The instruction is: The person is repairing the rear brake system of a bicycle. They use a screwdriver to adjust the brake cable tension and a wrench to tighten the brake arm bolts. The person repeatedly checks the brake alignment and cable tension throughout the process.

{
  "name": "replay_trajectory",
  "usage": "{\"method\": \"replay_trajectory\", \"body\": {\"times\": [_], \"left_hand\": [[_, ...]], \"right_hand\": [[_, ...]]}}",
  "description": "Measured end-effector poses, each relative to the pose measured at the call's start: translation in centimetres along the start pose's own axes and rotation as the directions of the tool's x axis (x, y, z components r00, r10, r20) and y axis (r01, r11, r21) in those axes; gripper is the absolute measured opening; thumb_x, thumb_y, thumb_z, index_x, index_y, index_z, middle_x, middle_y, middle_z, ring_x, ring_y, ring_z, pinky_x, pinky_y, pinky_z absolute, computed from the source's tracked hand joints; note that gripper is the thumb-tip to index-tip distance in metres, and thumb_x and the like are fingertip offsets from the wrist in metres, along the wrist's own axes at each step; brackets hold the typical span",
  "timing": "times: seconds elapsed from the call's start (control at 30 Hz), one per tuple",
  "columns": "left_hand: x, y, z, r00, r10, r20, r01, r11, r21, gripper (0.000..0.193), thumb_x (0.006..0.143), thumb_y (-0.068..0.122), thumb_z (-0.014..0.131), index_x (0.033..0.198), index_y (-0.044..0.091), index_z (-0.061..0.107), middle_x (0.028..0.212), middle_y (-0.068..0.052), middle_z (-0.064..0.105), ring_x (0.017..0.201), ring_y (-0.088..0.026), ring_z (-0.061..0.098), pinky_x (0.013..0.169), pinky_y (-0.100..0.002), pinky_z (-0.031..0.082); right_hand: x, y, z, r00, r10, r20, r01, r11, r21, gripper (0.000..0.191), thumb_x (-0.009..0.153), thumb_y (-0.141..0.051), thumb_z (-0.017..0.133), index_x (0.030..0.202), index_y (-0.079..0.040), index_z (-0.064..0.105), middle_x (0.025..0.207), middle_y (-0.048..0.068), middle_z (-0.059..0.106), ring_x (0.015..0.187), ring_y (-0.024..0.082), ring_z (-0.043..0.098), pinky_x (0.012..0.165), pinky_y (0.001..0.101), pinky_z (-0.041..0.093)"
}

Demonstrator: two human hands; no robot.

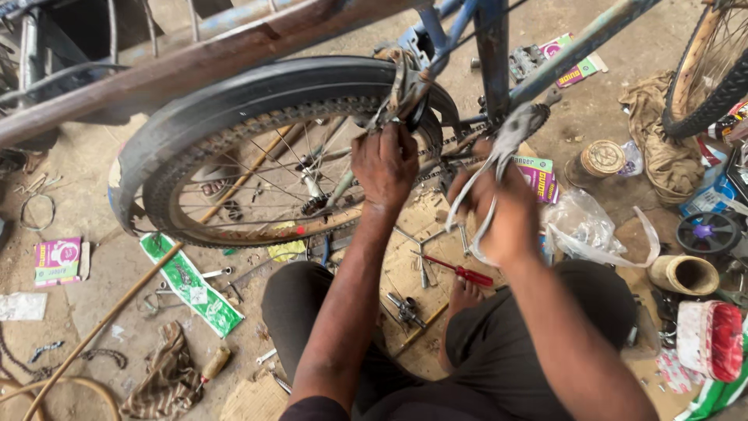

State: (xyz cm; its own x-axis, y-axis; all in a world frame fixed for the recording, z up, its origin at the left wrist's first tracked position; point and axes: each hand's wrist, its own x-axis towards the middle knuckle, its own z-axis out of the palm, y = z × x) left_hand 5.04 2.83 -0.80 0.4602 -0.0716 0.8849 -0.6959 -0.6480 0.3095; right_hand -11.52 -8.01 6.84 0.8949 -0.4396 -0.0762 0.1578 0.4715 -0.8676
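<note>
Left hand (384,164) up at the rear brake assembly (403,90) of the blue-framed bicycle (493,54), fingers pinched narrow on a small part there; which part exactly, can't tell. Right hand (506,214) closed around a loop of pale grey cable (475,199) that runs up toward the frame. Black knobby rear tyre with curved black mudguard (234,117) sits left of both hands, chain passing behind them. Floor, left to right: pink packet (57,261), long green packet (191,284), brown wooden stick (117,312), red-handled screwdriver (460,271) between the knees, clear plastic bag (584,226), round tin with brown lid (598,160), red-and-white container (709,339).
</note>
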Motion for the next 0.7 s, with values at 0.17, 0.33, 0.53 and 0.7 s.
{"method": "replay_trajectory", "body": {"times": [0.17,0.33,0.53,0.7], "left_hand": [[-1.7,0.5,-6.1,0.717,-0.516,0.469,0.629,0.769,-0.114,0.023,0.097,0.027,0.069,0.091,0.005,0.068,0.062,-0.006,0.062,0.053,-0.015,0.057,0.050,-0.036,0.045],[0.6,-1.3,-15.3,0.140,-0.074,0.987,0.990,-0.005,-0.141,0.060,0.101,0.052,0.047,0.103,-0.003,0.069,0.080,-0.013,0.073,0.071,-0.024,0.073,0.069,-0.038,0.061],[8.1,-2.8,-19.2,-0.156,-0.020,0.988,0.987,-0.037,0.155,0.052,0.093,0.037,0.060,0.118,-0.009,0.061,0.092,-0.019,0.076,0.080,-0.031,0.078,0.078,-0.044,0.066],[9.5,-0.8,-17.9,-0.347,-0.195,0.917,0.937,-0.111,0.331,0.045,0.094,0.033,0.061,0.122,-0.002,0.062,0.095,-0.018,0.073,0.084,-0.031,0.074,0.079,-0.049,0.065]], "right_hand": [[3.1,-2.7,1.4,0.994,-0.095,0.049,0.081,0.971,0.227,0.035,0.102,-0.039,0.066,0.114,-0.007,0.065,0.093,0.012,0.072,0.088,0.027,0.073,0.073,0.0385,0.058],[2.1,2.1,5.0,0.946,0.133,0.294,-0.255,0.865,0.431,0.029,0.099,-0.037,0.067,0.104,-0.008,0.067,0.104,0.012,0.075,0.102,0.029,0.073,0.090,0.0476,0.061],[2.2,4.8,7.7,0.730,0.080,0.679,-0.531,0.692,0.490,0.034,0.110,-0.038,0.063,0.117,-0.005,0.070,0.113,0.016,0.075,0.109,0.032,0.072,0.097,0.0490,0.059],[3.7,4.8,7.9,0.750,0.352,0.560,-0.609,0.699,0.375,0.045,0.101,-0.042,0.062,0.125,-0.004,0.061,0.102,0.012,0.075,0.102,0.028,0.073,0.090,0.0447,0.060]]}}
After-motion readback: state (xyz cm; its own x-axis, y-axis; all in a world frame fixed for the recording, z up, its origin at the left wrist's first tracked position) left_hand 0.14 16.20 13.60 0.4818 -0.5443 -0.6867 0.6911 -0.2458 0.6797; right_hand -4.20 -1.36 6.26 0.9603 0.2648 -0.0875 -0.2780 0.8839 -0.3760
